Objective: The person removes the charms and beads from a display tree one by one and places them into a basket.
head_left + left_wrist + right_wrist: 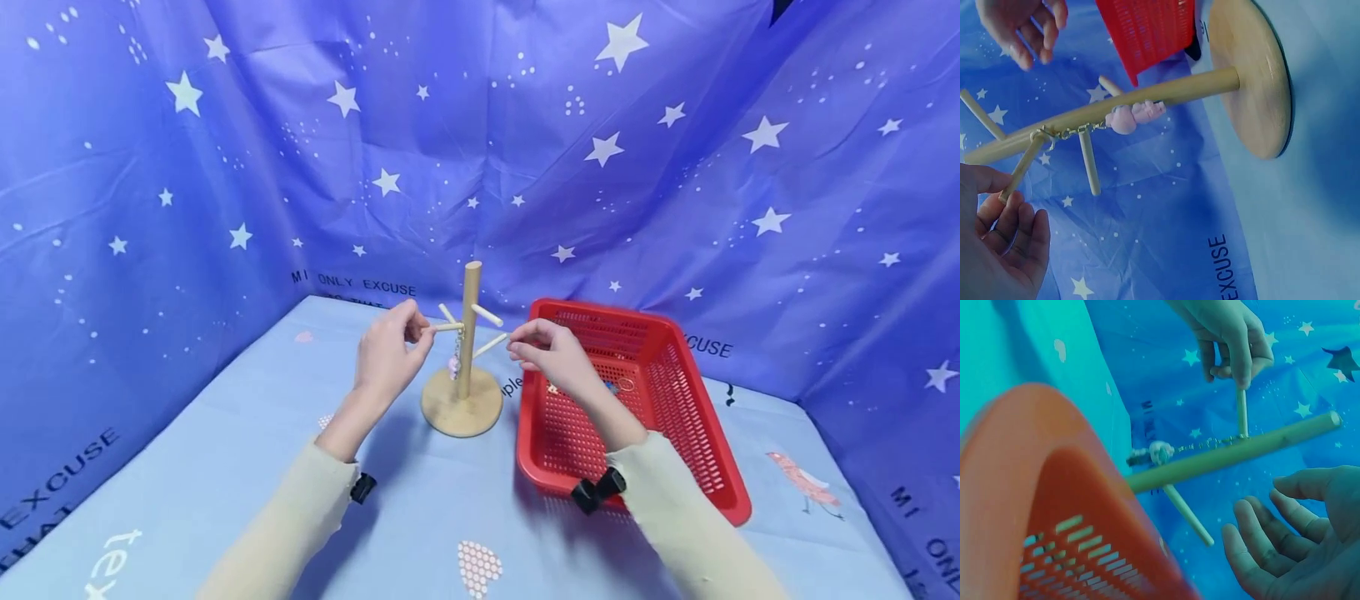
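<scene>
A wooden stand [467,358] with a round base and several pegs stands upright on the table. My left hand [390,350] pinches the tip of one peg [1020,167] between thumb and forefinger. From that same peg, close to the post, hangs a keychain with a pink figure [1129,119], its ring [1042,136] looped around the wood and its chain running down along the post. My right hand [553,354] hovers at the right side of the stand, fingers loosely bent and nothing held. In the right wrist view its fingers [1250,540] are apart from the post.
A red plastic basket [528,417] stands just right of the stand, beneath my right forearm. Inside it lie small items, among them a blue piece with a ring [625,385]. A light blue printed cloth [420,517] covers the table, and a blue starry curtain [487,125] surrounds it.
</scene>
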A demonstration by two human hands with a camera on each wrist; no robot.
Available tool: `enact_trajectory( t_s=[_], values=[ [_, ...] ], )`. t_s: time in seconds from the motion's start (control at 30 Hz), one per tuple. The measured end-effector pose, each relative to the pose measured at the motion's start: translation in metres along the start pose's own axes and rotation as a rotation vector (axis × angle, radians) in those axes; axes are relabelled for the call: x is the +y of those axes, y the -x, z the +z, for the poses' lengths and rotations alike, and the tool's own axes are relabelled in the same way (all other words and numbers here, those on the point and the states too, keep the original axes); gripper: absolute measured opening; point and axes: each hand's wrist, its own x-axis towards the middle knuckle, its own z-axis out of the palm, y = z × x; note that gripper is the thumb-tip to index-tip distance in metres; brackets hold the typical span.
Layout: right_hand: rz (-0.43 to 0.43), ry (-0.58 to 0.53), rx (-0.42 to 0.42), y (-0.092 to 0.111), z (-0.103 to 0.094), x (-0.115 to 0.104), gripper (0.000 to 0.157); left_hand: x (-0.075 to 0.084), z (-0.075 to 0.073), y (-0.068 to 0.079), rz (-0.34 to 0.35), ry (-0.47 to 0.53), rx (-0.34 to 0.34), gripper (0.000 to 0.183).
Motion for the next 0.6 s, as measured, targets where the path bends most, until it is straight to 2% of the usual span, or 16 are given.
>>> enact_trajectory(
  t_s=[0.17, 0.4, 0.6],
  values=[
    [-0.014, -0.035, 0.007, -0.009, 0.015, -0.007, 0.026, 0.008, -0.002, -0.001, 0.051, -0.077, 0.028, 0.009],
    [-0.028, -0.057, 0.014, -0.014, 0.02, -0.009, 0.028, 0.027, 0.011, 0.004, 0.131, -0.143, 0.063, 0.009],
    [-0.011, -0.051, 0.021, -0.015, 0.027, -0.004, 0.028, 0.044, 0.024, 0.015, 0.121, -0.178, 0.027, 0.011]
  ],
)
